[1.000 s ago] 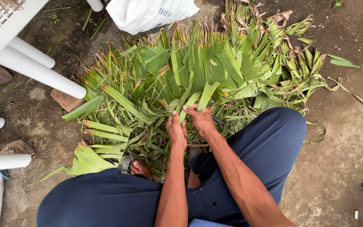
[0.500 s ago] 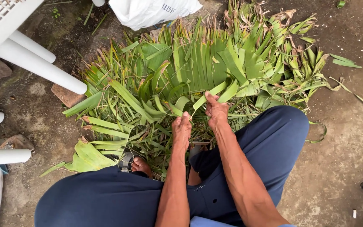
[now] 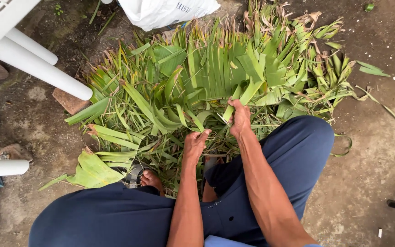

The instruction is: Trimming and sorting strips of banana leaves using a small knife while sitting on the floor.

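Note:
A big heap of long green leaves [image 3: 216, 82] is spread on the dirt ground between my knees. My right hand [image 3: 240, 120] is closed around a broad green leaf strip [image 3: 247, 93] that rises from the heap. My left hand [image 3: 194, 142] sits lower and to the left, its fingers pinching thin green leaf strips [image 3: 193, 120]. The two hands are a short way apart. My legs in dark blue trousers [image 3: 293, 155] frame the heap, and a bare foot [image 3: 151, 179] shows beside a sandal.
White plastic chair legs [image 3: 37, 68] stand at the upper left, with more white legs [image 3: 1, 167] at the left edge. A white sack [image 3: 161, 11] lies beyond the heap. A reddish brick [image 3: 69, 100] lies by the leaves. Bare dirt ground [image 3: 371, 151] lies to the right.
Both hands were together low on the heap. My right hand has lifted up and to the right, drawing a leaf strip with it; the left hand has stayed lower.

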